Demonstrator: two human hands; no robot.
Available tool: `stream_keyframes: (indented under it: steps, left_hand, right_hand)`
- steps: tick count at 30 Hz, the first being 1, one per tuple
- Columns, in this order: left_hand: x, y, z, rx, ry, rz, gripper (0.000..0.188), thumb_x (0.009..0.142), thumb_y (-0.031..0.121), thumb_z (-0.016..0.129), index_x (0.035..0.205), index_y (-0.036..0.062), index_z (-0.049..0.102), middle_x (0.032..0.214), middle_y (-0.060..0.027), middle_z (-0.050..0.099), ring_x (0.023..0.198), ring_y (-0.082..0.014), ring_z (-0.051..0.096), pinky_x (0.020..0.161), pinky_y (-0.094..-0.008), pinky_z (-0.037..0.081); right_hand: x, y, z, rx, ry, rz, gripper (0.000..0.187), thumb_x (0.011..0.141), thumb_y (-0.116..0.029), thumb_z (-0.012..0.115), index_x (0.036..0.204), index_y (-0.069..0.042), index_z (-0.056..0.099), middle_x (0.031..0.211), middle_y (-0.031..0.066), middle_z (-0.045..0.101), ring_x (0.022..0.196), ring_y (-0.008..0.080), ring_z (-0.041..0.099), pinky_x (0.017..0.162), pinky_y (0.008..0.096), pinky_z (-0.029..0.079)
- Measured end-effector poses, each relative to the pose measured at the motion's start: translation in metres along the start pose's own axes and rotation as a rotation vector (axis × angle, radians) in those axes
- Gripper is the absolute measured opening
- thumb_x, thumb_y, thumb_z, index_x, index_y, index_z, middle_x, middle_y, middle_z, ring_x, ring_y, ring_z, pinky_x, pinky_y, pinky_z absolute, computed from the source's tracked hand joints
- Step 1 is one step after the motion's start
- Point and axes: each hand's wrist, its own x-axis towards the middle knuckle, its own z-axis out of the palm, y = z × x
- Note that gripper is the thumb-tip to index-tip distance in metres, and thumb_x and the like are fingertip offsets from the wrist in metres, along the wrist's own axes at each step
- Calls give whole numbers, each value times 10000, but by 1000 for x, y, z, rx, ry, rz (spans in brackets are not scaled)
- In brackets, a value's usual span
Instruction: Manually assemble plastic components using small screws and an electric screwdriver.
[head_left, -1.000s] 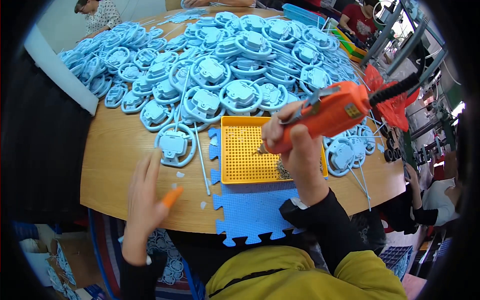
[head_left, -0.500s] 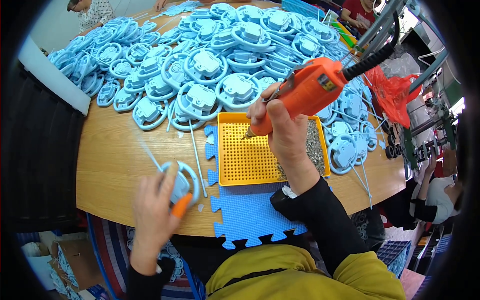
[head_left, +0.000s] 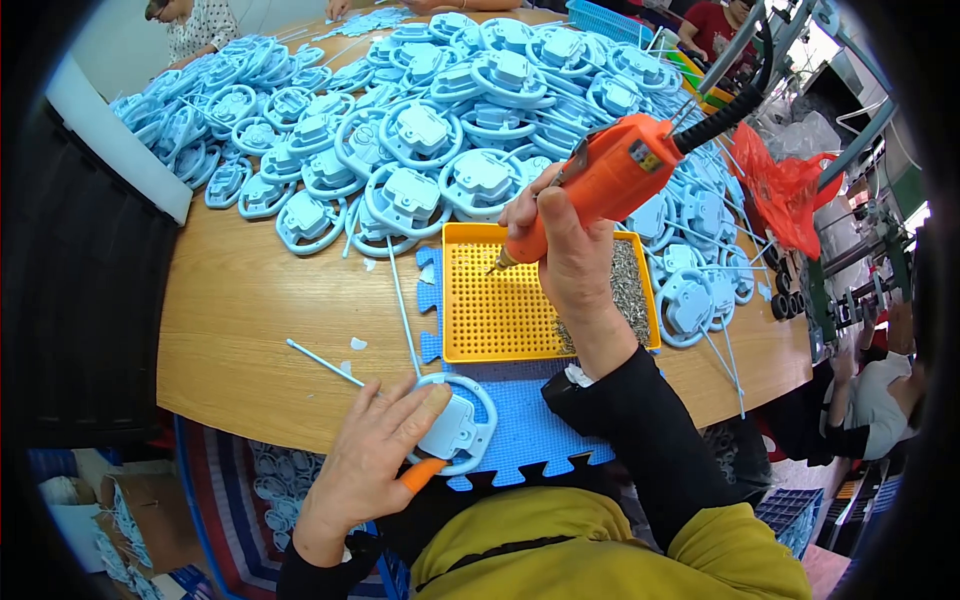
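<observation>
My left hand (head_left: 365, 460), with an orange cover on its thumb, grips a light blue plastic ring-shaped part (head_left: 456, 428) with a raised middle body. That part rests at the left side of a blue foam mat (head_left: 535, 425). A thin stalk (head_left: 325, 362) sticks out past the hand to the upper left. My right hand (head_left: 580, 260) is wrapped round an orange electric screwdriver (head_left: 615, 175). Its tip points down over the perforated floor of a yellow tray (head_left: 500, 315); whether it touches I cannot tell. Small metal screws (head_left: 628, 285) lie heaped in the tray's right side.
A large pile of similar light blue parts (head_left: 420, 130) covers the table's far side, with more to the tray's right. A black cable (head_left: 730, 115) runs up from the screwdriver. Red plastic bag (head_left: 785, 190) hangs at right. Other people sit at the far side.
My left hand has carried the light blue part rightward and toward me, from the bare wood onto the foam mat. My right hand and the screwdriver have barely moved.
</observation>
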Motion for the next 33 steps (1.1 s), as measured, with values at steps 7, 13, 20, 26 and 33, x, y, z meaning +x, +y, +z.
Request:
stream_keyframes:
  steps: [7, 13, 20, 26, 33]
  left_hand:
    - [9, 27, 38, -20, 181, -46, 736, 688, 242, 793, 1327, 40, 489, 1144, -143, 550, 1042, -345, 489, 895, -484, 375]
    - [18, 39, 59, -63, 288, -96, 978, 658, 189, 805, 1450, -8, 266, 1113, -161, 551, 1042, -353, 480, 908, -454, 346]
    - [23, 44, 66, -63, 338, -171, 1032, 641, 202, 823, 1456, -21, 231, 1060, -149, 556, 1034, -332, 501, 989, -516, 292]
    - [20, 45, 69, -59, 356, -164, 1057, 637, 240, 835, 1462, -21, 228, 1047, -143, 555, 1023, -328, 508, 992, -522, 291]
    - [22, 46, 66, -54, 336, -165, 1028, 640, 222, 824, 1455, -25, 247, 1042, -149, 557, 1024, -330, 508, 980, -505, 306]
  right_hand:
    - [-6, 1, 1, 8, 31, 2, 349, 859, -328, 710, 978, -81, 492, 747, 33, 557, 673, 143, 572, 719, 374, 508]
    - [-5, -37, 10, -6, 3, -57, 431, 861, -434, 674, 1017, -72, 498, 754, 34, 549, 679, 156, 563, 736, 372, 486]
    - [-61, -92, 23, -54, -103, 78, 600, 809, -627, 614, 979, -68, 475, 684, 17, 486, 545, 136, 481, 517, 286, 436]
    - [-89, -86, 25, -33, -136, 170, 587, 790, -549, 697, 987, -41, 480, 658, 44, 511, 531, 157, 516, 498, 300, 464]
    - [-94, -83, 25, -94, -121, 154, 561, 771, -516, 739, 915, -24, 512, 652, 55, 536, 551, 171, 533, 511, 300, 463]
